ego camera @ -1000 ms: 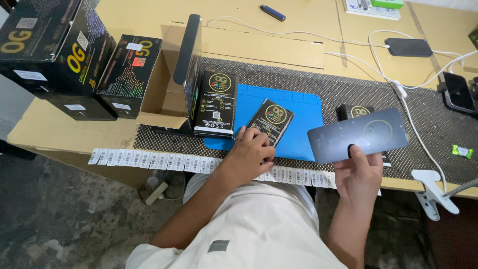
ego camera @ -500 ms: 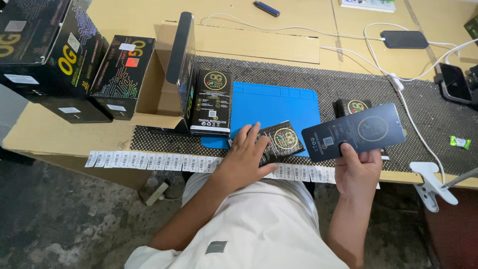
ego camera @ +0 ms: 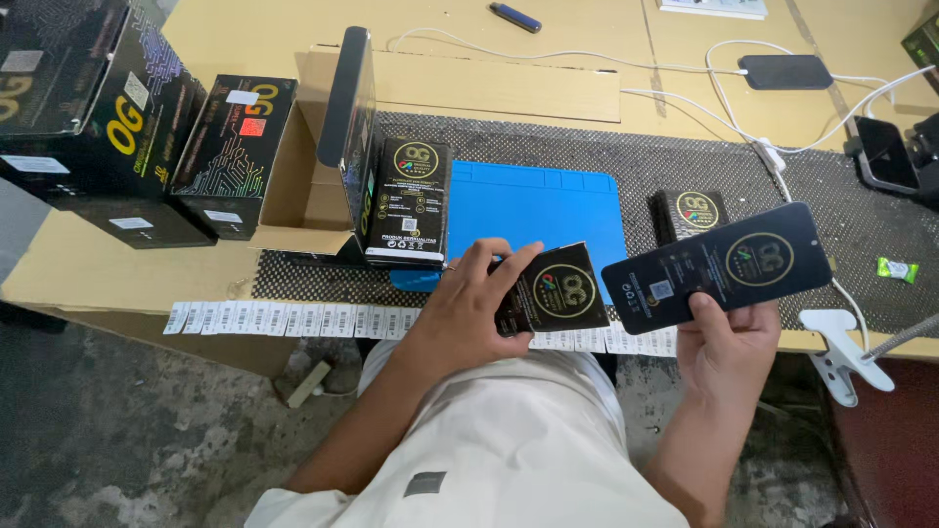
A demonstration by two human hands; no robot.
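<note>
the left hand (ego camera: 460,318) pinches a small black box (ego camera: 550,290) over the desk's front edge, fingers curled round its left side. the right hand (ego camera: 729,342) grips a long flat black pack (ego camera: 729,266) from below, just past that edge. the blue mat (ego camera: 533,205) lies bare behind. the label strip (ego camera: 293,319) is partly hidden, perhaps running on under both hands.

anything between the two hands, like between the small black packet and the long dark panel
Nothing visible. The left hand holds the small black packet, the right hand holds the long dark panel, apart, over the table edge.
</note>
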